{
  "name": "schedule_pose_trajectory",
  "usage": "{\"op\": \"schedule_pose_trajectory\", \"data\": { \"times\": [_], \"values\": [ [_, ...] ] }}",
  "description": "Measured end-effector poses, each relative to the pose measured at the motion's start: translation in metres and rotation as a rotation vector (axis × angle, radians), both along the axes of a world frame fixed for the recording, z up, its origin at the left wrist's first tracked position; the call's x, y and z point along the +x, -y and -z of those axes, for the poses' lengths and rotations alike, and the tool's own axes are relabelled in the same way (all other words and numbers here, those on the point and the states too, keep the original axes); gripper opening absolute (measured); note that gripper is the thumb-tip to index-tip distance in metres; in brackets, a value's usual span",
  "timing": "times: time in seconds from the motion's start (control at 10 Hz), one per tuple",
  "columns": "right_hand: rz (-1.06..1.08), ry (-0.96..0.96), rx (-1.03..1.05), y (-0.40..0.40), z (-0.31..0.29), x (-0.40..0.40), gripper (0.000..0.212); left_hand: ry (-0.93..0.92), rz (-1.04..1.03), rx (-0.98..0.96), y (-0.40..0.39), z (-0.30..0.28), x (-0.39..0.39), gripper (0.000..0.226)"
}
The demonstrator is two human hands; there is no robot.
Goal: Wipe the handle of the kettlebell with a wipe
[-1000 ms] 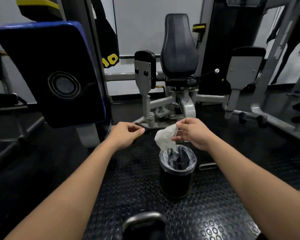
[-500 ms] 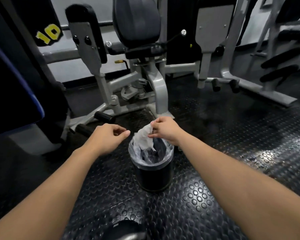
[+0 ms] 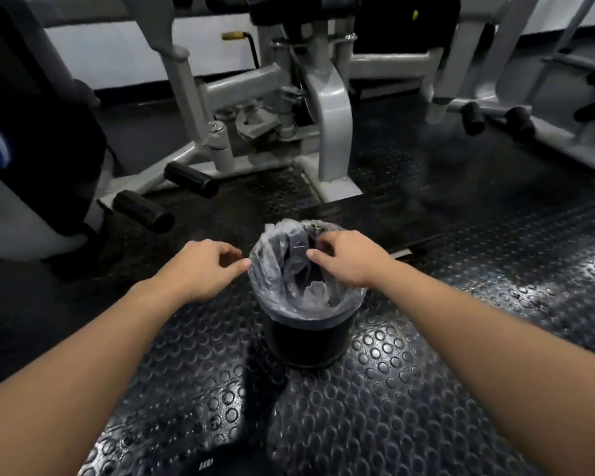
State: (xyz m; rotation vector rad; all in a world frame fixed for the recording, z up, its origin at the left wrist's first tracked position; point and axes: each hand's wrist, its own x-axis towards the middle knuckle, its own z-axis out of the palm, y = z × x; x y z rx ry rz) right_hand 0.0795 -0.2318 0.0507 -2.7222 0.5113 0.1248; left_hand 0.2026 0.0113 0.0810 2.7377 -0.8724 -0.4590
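The crumpled white wipe [image 3: 318, 293] lies inside a small black bin [image 3: 306, 341] lined with a clear plastic bag. My right hand [image 3: 349, 261] hovers over the bin's mouth with relaxed fingers and holds nothing. Just left of the rim is my left hand [image 3: 205, 269], loosely curled and empty, its thumb tip near the bag's edge. A dark rounded shape at the bottom edge looks like the top of the kettlebell [image 3: 227, 463]; its handle is out of view.
The bin stands on a black studded rubber floor [image 3: 426, 389]. Directly behind it stands a grey gym machine frame [image 3: 330, 132], with black roller pegs [image 3: 143, 211] sticking out to the left. More machine frames line the right side.
My right hand lowered the wipe into the bin and let go of it. The camera tilted down and moved closer, and my left hand came nearer the rim.
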Motion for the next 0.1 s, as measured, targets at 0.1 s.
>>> {"op": "schedule_pose_trajectory", "data": {
  "times": [0.1],
  "values": [
    [-0.153,-0.081,0.0,0.0068,0.0068,0.0148,0.079,0.03,0.049,0.059,0.0006,0.0081,0.0137,0.075]
  ]
}}
